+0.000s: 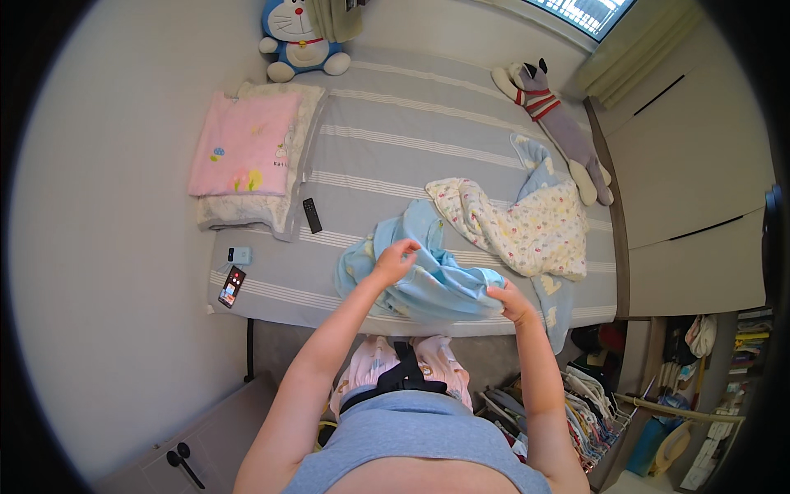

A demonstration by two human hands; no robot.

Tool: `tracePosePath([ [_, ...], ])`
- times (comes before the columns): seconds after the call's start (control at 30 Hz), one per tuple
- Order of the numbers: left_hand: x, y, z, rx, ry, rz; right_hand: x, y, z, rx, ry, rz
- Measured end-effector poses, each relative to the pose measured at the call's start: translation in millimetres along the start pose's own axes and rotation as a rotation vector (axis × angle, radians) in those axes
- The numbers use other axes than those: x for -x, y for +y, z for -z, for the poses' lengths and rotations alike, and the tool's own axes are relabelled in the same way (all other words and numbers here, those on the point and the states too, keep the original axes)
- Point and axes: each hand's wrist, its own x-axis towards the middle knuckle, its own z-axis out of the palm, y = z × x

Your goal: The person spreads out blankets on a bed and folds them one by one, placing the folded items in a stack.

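A crumpled light-blue cloth [444,284] with pale patches, like a thin blanket or garment, lies bunched at the bed's near edge. My right hand [513,303] grips its right end, thumb on top, and lifts that edge a little. Over the left part of the same cloth is my left hand [396,262], its fingers curled in against a raised fold; the fingertips are partly hidden. Just beyond the cloth, to the right, rests a white quilted blanket [527,230] with small coloured prints and a blue side.
The striped grey bed [387,123] carries a pillow with a pink folded cloth [247,140], a black remote [312,216], a phone [232,286] and a small blue device [239,255]. Plush toys [568,136] [300,53] sit at the far corners. Hanging clothes [588,412] are at lower right.
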Motion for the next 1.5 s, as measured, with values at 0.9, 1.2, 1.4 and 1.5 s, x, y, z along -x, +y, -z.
tracePosePath([
  [0.9,-14.8,124.9,15.2,-0.38,-0.525,0.055,-54.1,3.1,-35.8,0.804,0.053,0.114],
  [1.2,30.3,59.2,1.0,0.025,0.054,0.05,-47.5,-0.3,-50.6,-0.01,0.078,-0.007],
  [1.4,36.0,56.9,-6.7,0.984,-0.198,0.473,-47.0,7.3,-51.1,0.016,0.162,-0.034],
  [1.5,33.5,67.0,-6.1,1.436,-0.178,0.501,-46.5,14.3,-41.5,-0.032,0.273,-0.003],
])
